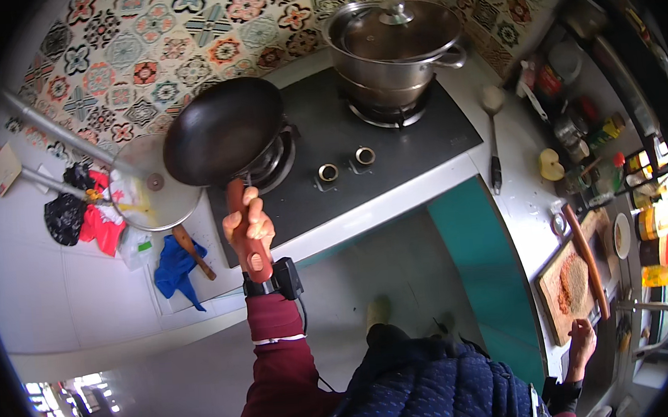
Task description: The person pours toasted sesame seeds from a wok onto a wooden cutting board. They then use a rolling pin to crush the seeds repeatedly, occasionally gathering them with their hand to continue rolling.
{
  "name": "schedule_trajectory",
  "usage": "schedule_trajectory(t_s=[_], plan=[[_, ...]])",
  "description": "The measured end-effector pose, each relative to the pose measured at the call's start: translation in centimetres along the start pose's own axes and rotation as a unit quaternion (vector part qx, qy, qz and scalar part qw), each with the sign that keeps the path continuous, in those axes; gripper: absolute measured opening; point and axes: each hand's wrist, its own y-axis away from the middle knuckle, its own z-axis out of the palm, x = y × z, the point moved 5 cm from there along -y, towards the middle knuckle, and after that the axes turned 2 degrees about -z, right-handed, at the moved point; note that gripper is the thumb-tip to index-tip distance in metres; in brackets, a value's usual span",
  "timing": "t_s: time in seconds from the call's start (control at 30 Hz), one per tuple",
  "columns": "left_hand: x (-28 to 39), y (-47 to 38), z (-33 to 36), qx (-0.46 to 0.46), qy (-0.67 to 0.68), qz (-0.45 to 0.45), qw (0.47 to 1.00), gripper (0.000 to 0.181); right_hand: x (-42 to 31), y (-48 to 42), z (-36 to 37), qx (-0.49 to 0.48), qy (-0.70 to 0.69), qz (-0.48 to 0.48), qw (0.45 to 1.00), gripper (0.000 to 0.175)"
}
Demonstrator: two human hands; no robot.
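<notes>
My left hand (250,223) grips the reddish-brown handle of a dark wok (223,126). The wok is tilted above the left burner (267,169) of the black gas hob, its inside facing me with no food visible. Far to the right, my right hand (581,341) is by the near corner of a wooden cutting board (555,286), fingers curled; whether it holds anything is unclear. Finely chopped red and brownish food (574,284) is heaped on the board. Along it lies a long reddish-brown rod (587,260), its lower end near my right hand.
A lidded steel pot (387,59) sits on the right burner. Left are a glass lid (156,200), plastic bags (103,224), a blue cloth (175,269) and a wooden handle (193,253). A ladle (493,139), half apple (550,164) and faucet (660,307) are right.
</notes>
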Motion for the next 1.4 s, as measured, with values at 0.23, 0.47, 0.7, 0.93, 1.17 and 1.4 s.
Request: schedule_trajectory(t_s=[0.23, 0.47, 0.7, 0.93, 1.17, 1.4], plan=[[-1.9, 1.0, -3.2, -0.020, 0.104, -0.087, 0.991, 0.020, -2.1, 1.8, -0.8, 0.013, 0.186, 0.029, 0.982, 0.013], [0.9, 4.3, -7.7, 0.045, 0.106, -0.035, 0.993, 0.076, 0.5, 4.2, 0.8, -0.026, 0.163, 0.110, 0.980, 0.018], [-22.8, 18.0, -5.7, 0.308, 0.056, -0.407, 0.858, 0.055, 5.4, 4.3, 0.2, 0.048, 0.053, 0.101, 0.992, 0.019], [-54.5, 9.5, 8.6, -0.044, -0.169, -0.665, 0.726, 0.069, 1.5, -2.2, -2.1, 0.117, -0.040, -0.085, 0.989, 0.034], [-78.7, 17.1, 17.8, -0.164, 0.060, -0.638, 0.750, 0.059, 4.0, -4.5, -4.2, 0.141, -0.111, -0.226, 0.958, 0.053], [-85.4, 23.0, 24.6, -0.073, 0.033, -0.788, 0.610, 0.065, 23.5, 2.1, -5.7, 0.190, 0.001, -0.103, 0.976, 0.048]])
